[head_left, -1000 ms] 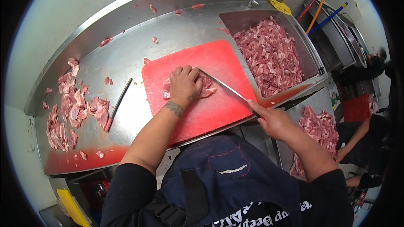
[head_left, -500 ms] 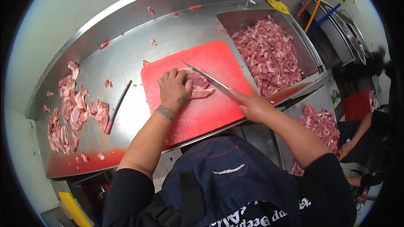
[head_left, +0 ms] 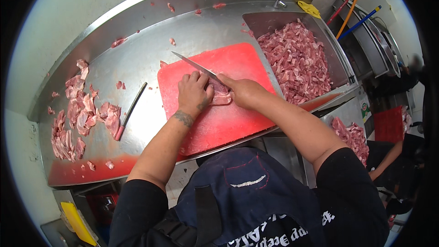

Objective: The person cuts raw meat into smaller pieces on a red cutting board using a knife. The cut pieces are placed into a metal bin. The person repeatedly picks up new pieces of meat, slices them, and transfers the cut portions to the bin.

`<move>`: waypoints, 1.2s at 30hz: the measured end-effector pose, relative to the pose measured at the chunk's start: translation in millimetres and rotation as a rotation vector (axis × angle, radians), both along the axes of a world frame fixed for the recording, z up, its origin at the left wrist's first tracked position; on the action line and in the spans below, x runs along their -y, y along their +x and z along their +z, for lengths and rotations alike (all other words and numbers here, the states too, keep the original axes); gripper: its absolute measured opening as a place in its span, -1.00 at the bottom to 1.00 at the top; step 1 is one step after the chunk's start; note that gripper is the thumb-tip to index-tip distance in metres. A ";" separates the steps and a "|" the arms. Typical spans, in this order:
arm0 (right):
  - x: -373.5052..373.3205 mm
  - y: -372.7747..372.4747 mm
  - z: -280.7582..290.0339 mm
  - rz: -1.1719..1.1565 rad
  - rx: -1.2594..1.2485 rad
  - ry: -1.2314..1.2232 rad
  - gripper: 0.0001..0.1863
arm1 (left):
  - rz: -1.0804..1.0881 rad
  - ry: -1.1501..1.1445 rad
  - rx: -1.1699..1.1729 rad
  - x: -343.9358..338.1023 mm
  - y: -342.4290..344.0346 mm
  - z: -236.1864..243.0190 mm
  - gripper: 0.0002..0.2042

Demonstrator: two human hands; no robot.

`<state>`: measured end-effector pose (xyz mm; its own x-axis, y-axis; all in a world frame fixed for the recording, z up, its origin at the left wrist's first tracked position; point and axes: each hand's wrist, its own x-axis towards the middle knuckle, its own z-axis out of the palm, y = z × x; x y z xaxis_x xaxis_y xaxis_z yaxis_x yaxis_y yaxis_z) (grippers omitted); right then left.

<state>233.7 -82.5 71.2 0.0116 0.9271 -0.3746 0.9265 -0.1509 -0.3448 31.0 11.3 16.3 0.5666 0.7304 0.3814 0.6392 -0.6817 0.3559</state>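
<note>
On a red cutting board (head_left: 215, 126) lies a slab of raw meat (head_left: 221, 98). My left hand (head_left: 194, 93) holds it down with bent fingers pressed together, covering its left part. My right hand (head_left: 247, 93) is wrapped round the handle of a long knife (head_left: 194, 64). The blade slants up to the left across the top of the meat, just past my left fingertips, its tip over the board's far left part. Whether the edge is in the meat I cannot tell.
Several larger raw pieces (head_left: 87, 118) lie at left beside a dark rod with a red handle (head_left: 132, 110). A sunken basin (head_left: 339, 57) at right is heaped with cut meat (head_left: 297, 59). A faucet (head_left: 281, 3) and yellow cloth (head_left: 309, 9) are behind it. Another person's arm (head_left: 386, 161) shows at far right.
My right hand has moved left and away from me, bringing the knife across the meat, its tip now farther left. My left hand stays on the meat. The whole view has shifted slightly.
</note>
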 end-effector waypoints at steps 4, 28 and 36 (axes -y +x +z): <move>27.0 16.7 8.5 0.000 -0.037 0.062 -0.24 | 0.023 -0.013 0.023 2.4 -2.5 0.6 -0.67; 51.3 38.5 23.7 0.076 0.019 -0.008 -0.20 | 0.188 -0.105 -0.187 26.5 -24.5 10.4 -0.67; 130.3 30.1 55.8 -0.041 0.061 -0.089 -0.14 | -0.216 0.018 0.065 33.5 -24.3 6.9 -0.63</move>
